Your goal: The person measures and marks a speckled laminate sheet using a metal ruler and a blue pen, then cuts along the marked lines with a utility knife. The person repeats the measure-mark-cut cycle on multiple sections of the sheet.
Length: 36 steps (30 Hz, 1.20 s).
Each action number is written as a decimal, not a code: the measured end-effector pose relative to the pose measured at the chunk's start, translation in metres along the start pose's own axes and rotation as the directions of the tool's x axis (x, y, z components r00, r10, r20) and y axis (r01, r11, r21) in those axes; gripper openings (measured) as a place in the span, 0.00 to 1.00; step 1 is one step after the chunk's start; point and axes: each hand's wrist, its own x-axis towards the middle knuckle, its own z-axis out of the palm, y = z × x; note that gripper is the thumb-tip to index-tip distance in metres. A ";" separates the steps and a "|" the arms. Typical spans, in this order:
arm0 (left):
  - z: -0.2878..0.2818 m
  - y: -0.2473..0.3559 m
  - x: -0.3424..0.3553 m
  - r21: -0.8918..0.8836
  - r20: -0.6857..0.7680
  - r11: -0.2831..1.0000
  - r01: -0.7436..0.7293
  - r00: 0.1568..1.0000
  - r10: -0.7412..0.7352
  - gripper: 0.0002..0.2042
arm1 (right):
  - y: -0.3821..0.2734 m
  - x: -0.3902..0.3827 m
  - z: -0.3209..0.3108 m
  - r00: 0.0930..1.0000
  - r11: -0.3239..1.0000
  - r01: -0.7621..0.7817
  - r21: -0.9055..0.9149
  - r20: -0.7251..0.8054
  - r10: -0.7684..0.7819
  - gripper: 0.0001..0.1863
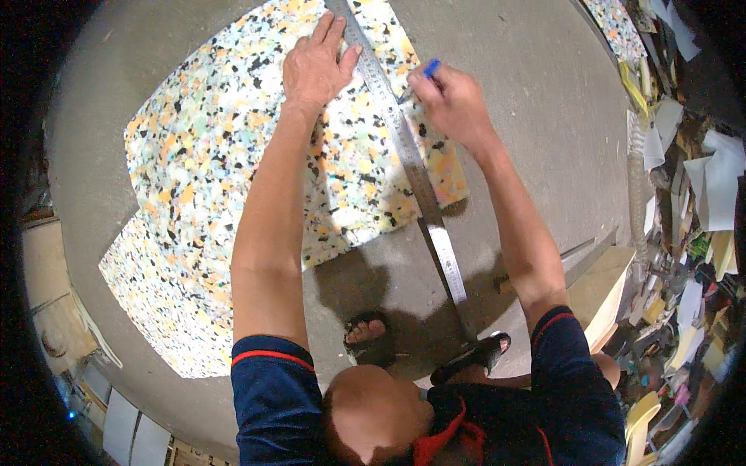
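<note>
A sheet of speckled bonded foam (pixel 210 140) in white, yellow, orange and black lies on the floor in front of me. Across its right part runs a long metal ruler (pixel 408 159), slanting from the far side toward me, its near end sticking out past the foam's edge. My left hand (pixel 315 68) rests flat on the foam, fingers stretched out, with the fingertips at the ruler's far part. Just right of the ruler, my right hand (pixel 452 101) grips a blue pen (pixel 431 69), its tip down near the ruler's right edge.
Another speckled foam piece (pixel 171 311) extends at the lower left. My sandalled feet (pixel 365 332) stand near the ruler's near end. Scraps and offcuts (pixel 691 303) heap along the right, beside a pale foam block (pixel 602 291). Pale panels (pixel 54 272) stand at the left.
</note>
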 end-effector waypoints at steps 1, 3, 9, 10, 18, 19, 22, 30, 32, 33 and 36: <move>0.000 0.000 0.000 -0.008 -0.014 1.000 -0.003 1.000 0.002 0.29 | 0.001 0.014 0.002 1.000 0.998 0.003 -0.059 0.001 -0.003 0.22; -0.002 -0.001 0.001 -0.025 -0.007 1.000 0.004 1.000 -0.005 0.28 | -0.001 0.057 0.017 1.000 0.994 -0.008 -0.112 -0.021 0.006 0.18; -0.012 -0.006 0.007 -0.087 -0.084 0.996 -0.003 0.996 -0.004 0.27 | -0.007 0.154 0.046 0.986 0.993 0.063 0.097 -0.160 -0.047 0.15; -0.013 -0.005 0.006 -0.088 -0.045 0.996 0.002 0.999 -0.006 0.27 | -0.006 0.158 0.048 0.980 0.975 0.123 0.185 -0.178 -0.090 0.15; -0.017 -0.001 -0.001 -0.112 0.019 0.993 0.035 0.999 -0.033 0.28 | 0.004 0.157 0.065 0.982 0.992 -0.034 0.125 -0.182 0.056 0.18; -0.018 -0.002 0.000 -0.109 0.014 0.993 0.036 0.999 -0.035 0.28 | 0.005 0.163 0.068 0.983 0.996 -0.013 0.085 -0.180 0.028 0.19; -0.017 -0.006 0.002 -0.125 0.005 0.992 0.035 0.999 -0.035 0.28 | 0.009 0.183 0.074 0.979 0.997 0.076 -0.012 -0.186 -0.077 0.21; -0.007 -0.006 0.009 -0.050 -0.108 0.998 -0.036 0.994 0.030 0.29 | -0.002 0.157 0.058 0.954 0.962 0.274 0.005 -0.130 -0.271 0.16; -0.007 -0.004 0.010 -0.131 -0.079 0.991 -0.032 0.997 0.021 0.28 | -0.004 0.108 0.037 0.951 0.946 0.303 0.114 -0.099 -0.292 0.14; -0.007 -0.003 0.009 -0.169 -0.059 0.985 -0.023 0.998 0.013 0.27 | -0.003 0.067 0.024 0.993 0.995 0.092 0.021 0.070 -0.094 0.16; -0.006 0.004 0.003 -0.156 -0.045 0.987 -0.032 0.999 0.025 0.28 | -0.008 -0.069 -0.007 0.986 0.989 0.068 -0.128 0.159 -0.047 0.18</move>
